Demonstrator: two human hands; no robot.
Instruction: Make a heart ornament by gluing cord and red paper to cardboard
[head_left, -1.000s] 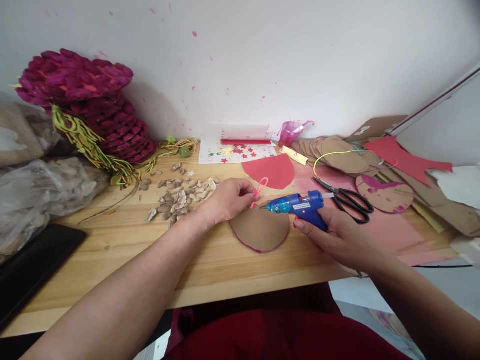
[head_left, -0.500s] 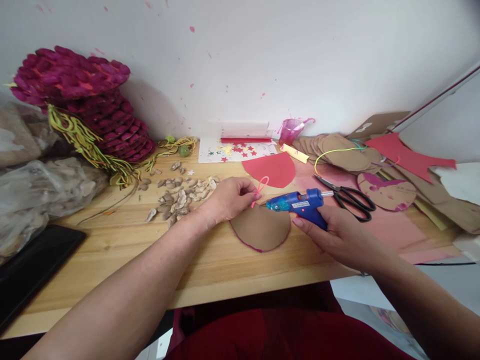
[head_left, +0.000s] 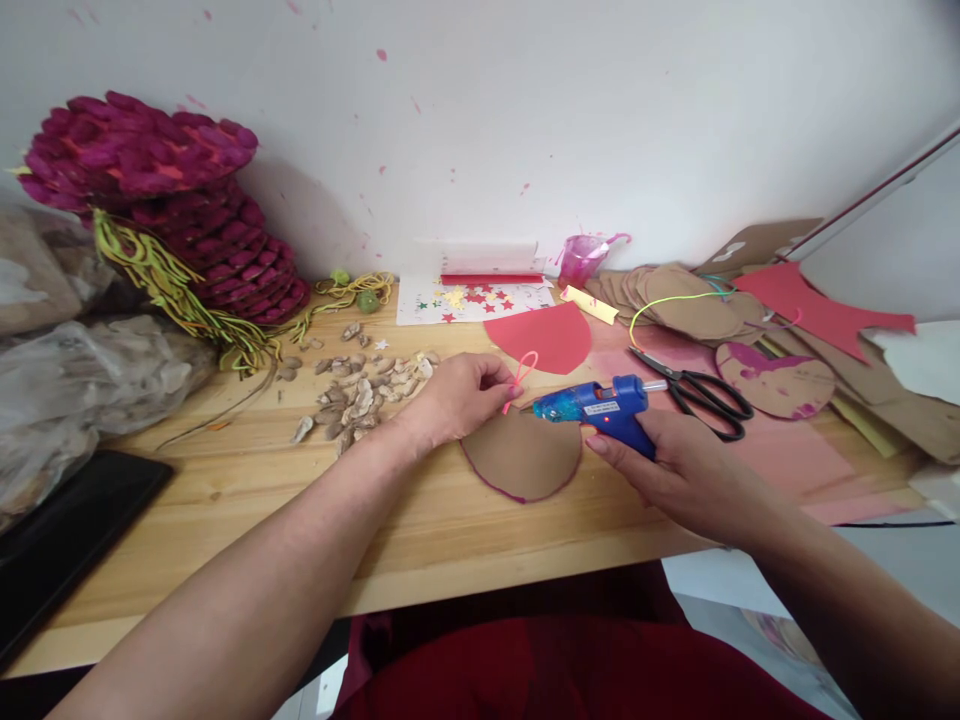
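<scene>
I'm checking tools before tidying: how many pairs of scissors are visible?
1: black scissors, lying just right of the blue glue gun. More may be hidden under the cardboard discs.

Plastic glue gun, matt cardboard

A pink cup sits just behind a yellow strip
</scene>
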